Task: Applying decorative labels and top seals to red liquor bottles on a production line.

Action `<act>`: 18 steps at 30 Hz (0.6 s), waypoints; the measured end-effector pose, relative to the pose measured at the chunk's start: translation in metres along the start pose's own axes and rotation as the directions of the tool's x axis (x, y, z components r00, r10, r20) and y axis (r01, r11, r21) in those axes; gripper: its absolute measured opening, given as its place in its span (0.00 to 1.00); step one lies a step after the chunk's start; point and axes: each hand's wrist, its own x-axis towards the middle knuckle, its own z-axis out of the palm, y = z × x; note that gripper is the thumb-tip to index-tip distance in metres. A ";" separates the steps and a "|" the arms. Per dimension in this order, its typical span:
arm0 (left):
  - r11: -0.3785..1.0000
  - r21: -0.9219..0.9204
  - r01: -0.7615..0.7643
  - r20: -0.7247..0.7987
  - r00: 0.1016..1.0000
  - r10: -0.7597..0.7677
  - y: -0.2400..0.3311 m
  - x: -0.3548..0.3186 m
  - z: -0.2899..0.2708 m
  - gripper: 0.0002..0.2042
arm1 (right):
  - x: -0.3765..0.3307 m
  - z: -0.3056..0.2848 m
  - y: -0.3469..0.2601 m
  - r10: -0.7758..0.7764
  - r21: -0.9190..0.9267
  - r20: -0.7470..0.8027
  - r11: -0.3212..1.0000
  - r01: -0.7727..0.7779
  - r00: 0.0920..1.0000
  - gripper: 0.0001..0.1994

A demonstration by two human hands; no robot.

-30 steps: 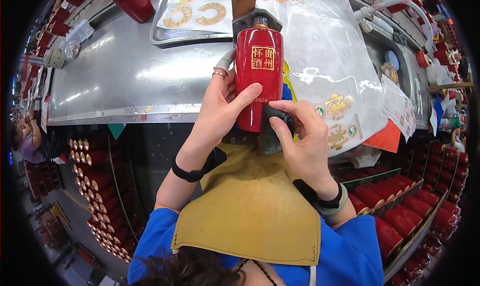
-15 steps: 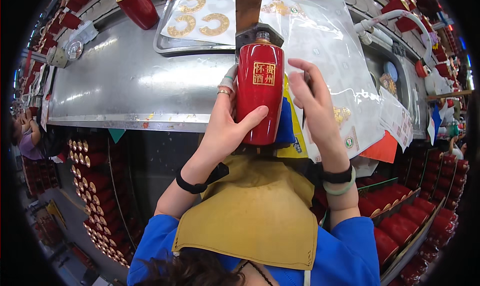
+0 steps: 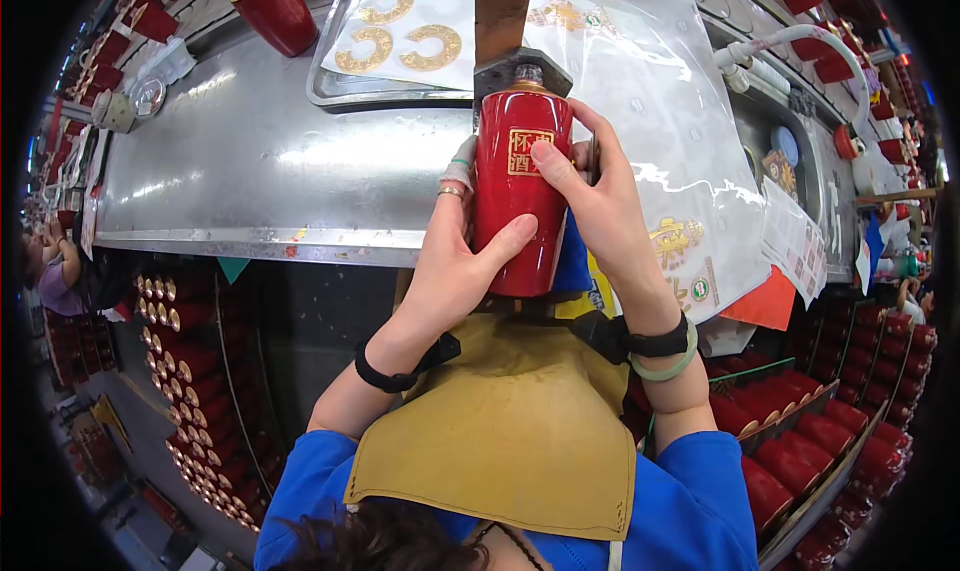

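A glossy red bottle [image 3: 515, 226] with a gold neck band and a gold square emblem lies in front of me, its neck pointing away against a dark block [image 3: 560, 73]. My left hand [image 3: 460, 246] grips its left side, thumb across the front and fingers hidden behind; a finger wears a pale wrap. On the right, my right hand [image 3: 600, 186] is closed around the bottle's upper side. Its thumb presses on the emblem and covers part of it. Something dark and thin shows beside the right fingers, too hidden to name.
Beyond the bottle, a metal tray [image 3: 325, 86] holds a sheet with gold C-shaped decals [image 3: 365, 51]. Clear plastic sheets [image 3: 650, 121] with gold decals cover the right side of the steel bench [image 3: 250, 186]. Another red bottle [image 3: 275, 16] stands far left. Crates of red bottles [image 3: 800, 461] flank me.
My right hand has moved left onto the bottle, its thumb landing on the gold emblem. The bottle has shifted slightly toward me and right. My left hand keeps its hold.
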 end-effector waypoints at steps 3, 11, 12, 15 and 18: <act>1.000 0.002 0.017 0.001 1.000 -0.017 0.000 0.000 0.000 0.41 | 0.000 0.000 0.002 -0.018 -0.021 -0.005 1.000 0.018 1.000 0.35; 1.000 0.001 0.014 -0.009 1.000 -0.014 -0.001 -0.002 0.001 0.41 | 0.000 0.000 0.001 -0.012 -0.034 -0.004 0.999 0.012 1.000 0.35; 1.000 0.014 0.023 -0.009 1.000 -0.023 -0.001 -0.002 0.000 0.42 | 0.000 -0.001 0.000 -0.012 -0.043 -0.004 0.999 0.012 1.000 0.36; 0.993 0.111 -0.042 0.044 0.998 0.037 -0.002 -0.002 -0.002 0.43 | 0.000 -0.001 -0.001 -0.012 -0.064 0.009 0.998 0.013 1.000 0.37; 0.997 0.076 -0.014 0.026 1.000 0.012 -0.003 -0.001 -0.003 0.43 | -0.001 -0.001 -0.001 -0.018 -0.091 0.020 0.996 0.020 1.000 0.38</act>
